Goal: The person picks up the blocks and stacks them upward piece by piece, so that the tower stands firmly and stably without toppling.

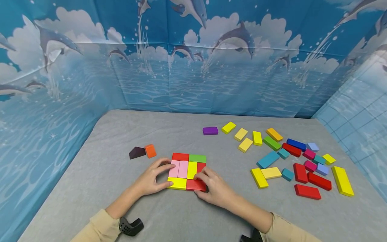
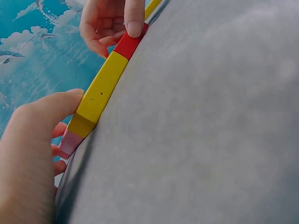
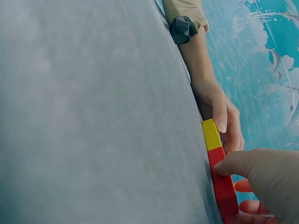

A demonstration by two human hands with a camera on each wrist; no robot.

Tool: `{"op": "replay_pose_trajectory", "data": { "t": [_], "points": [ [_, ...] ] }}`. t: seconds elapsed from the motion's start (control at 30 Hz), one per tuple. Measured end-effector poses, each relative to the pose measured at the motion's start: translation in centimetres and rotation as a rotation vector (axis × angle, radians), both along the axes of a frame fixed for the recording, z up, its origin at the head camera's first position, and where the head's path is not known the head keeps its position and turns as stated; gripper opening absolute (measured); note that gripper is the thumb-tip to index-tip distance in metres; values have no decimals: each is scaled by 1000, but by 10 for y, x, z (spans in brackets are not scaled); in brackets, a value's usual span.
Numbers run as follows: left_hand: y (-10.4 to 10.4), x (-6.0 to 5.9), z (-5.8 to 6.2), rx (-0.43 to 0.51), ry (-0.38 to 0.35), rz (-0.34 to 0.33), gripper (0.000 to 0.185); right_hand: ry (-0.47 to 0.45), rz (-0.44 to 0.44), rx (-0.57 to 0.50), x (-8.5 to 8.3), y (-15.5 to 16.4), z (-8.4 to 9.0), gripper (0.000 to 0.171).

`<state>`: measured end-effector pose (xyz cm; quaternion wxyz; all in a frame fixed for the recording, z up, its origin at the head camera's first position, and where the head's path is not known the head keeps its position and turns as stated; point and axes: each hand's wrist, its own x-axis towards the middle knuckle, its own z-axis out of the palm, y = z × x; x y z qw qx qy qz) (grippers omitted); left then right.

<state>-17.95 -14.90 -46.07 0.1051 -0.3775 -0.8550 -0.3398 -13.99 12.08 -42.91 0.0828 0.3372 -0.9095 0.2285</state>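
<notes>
Several wooden blocks lie fitted together in a flat square in the head view. At its back are a red block (image 1: 180, 156) and a green block (image 1: 198, 158). Two pink blocks (image 1: 182, 169), a yellow block (image 1: 191, 170) and a partly covered red block (image 1: 201, 166) fill the middle. A long yellow block (image 1: 177, 184) and a long red block (image 1: 192, 185) form the front row. My left hand (image 1: 149, 178) touches the square's left side, thumb against the front yellow block and fingers by the pink. With thumb and fingers, my right hand (image 1: 218, 189) pinches the front red block's right end.
Beyond the left hand lie a dark block (image 1: 137, 153) and an orange block (image 1: 150, 151). A purple block (image 1: 210, 131) is at the back. Many loose blocks spread over the right side, among them a large yellow one (image 1: 343, 181). A dolphin-printed curtain (image 1: 187, 84) borders the grey table.
</notes>
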Motion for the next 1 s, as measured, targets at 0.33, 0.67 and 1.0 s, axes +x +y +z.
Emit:
{"op": "replay_pose_trajectory", "data": {
  "t": [0.33, 0.67, 1.0],
  "points": [
    [-4, 4, 0, 0, -5, -9, 48, -30, -14, 15, 5, -5, -1, 36],
    [-9, 7, -1, -3, -6, -23, 48, -145, -35, -118, -7, 61, 22, 49],
    [-13, 9, -2, 1, -4, -38, 48, -216, -105, -15, 7, 170, 19, 58]
  ]
}}
